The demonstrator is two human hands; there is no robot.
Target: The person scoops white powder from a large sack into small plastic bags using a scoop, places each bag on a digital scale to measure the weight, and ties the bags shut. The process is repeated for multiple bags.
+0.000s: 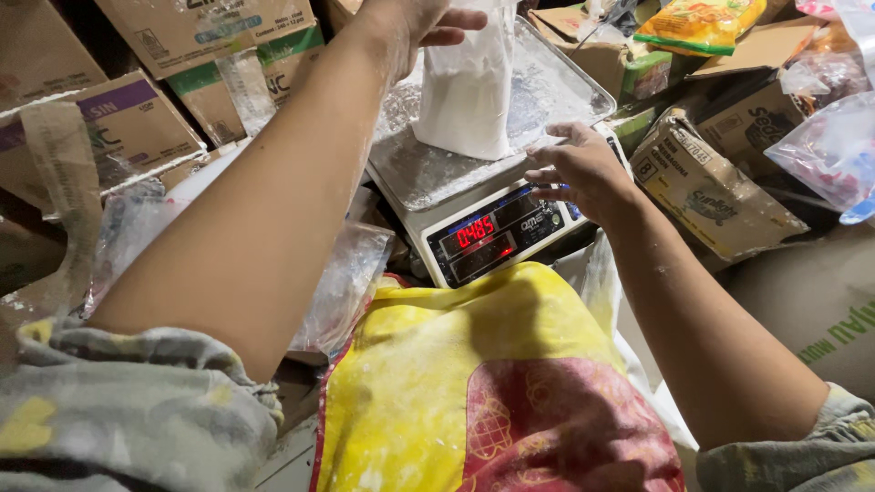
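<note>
A clear plastic bag of white powder stands upright on the metal pan of a digital scale. My left hand holds the top of that bag. My right hand rests at the scale's front right corner, fingers on the keypad beside its red lit display. Right below the scale, close to my body, lies a large yellow and red sack dusted with powder.
Cardboard boxes are stacked at the left and back. More cartons, a yellow snack packet and clear plastic bags crowd the right. Crumpled clear plastic lies left of the scale.
</note>
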